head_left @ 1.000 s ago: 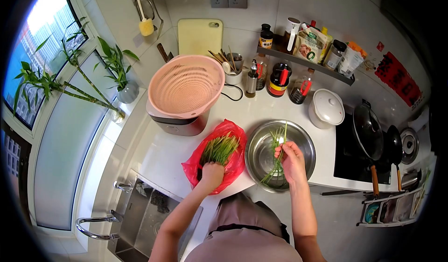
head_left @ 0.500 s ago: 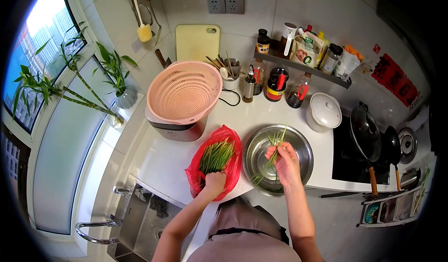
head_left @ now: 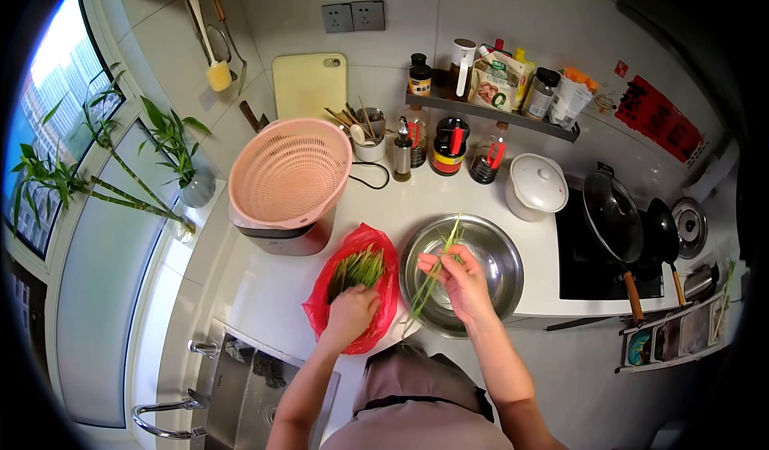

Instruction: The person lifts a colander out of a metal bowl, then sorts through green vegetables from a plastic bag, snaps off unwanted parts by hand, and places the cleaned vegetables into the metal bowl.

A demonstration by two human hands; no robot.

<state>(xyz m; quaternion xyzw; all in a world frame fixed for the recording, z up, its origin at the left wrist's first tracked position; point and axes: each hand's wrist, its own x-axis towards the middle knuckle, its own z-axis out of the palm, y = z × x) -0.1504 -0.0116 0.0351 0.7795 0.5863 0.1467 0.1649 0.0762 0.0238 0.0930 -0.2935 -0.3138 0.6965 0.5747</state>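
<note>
A red plastic bag (head_left: pixel 388 306) stands open on the white counter, with a bunch of long green stalks (head_left: pixel 364 267) inside. My left hand (head_left: pixel 353 312) is in the bag's mouth on the lower part of the bunch, its fingers curled; what they grip is hidden. To the right is a steel bowl (head_left: pixel 505 266). Over it, my right hand (head_left: pixel 460 278) pinches a few thin green stalks (head_left: pixel 427 288) between thumb and fingers. These stalks slant down to the left, their lower ends hanging across the bowl's left rim.
Behind the bag, a pink colander (head_left: pixel 292 173) sits on a grey appliance (head_left: pixel 298 240). Sauce bottles and a white lidded pot (head_left: pixel 537 185) stand behind the bowl. A stove (head_left: pixel 589 270) with pans is at right; the sink (head_left: pixel 240 390) is at lower left.
The view has shifted, moving the counter items leftward. The stalks in my right hand have swung toward the bowl's left rim. My left hand has moved slightly up over the bunch.
</note>
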